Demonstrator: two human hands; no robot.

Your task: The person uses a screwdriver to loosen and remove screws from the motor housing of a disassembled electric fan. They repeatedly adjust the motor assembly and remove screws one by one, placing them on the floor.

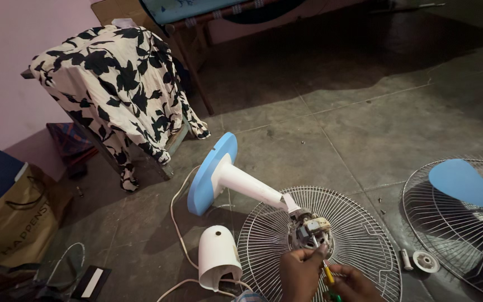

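In the head view, a dismantled pedestal fan lies on the grey floor point(364, 123), its bare motor point(310, 228) at the middle of a white wire guard point(359, 235) and its blue round base point(211, 170) tipped up beyond. The left hand point(300, 271) has its fingers point(315, 253) pinched together at the motor, on what I cannot tell, while the right hand point(356, 284) has its fingers clamped on a yellow-handled screwdriver point(327, 273) just below the motor. A white motor cover point(217, 257) lies beside the guard on the left, a second guard with blue blades point(462, 182) rests well apart on the right, and a stool draped in black-and-white cloth point(121, 78) stands behind.
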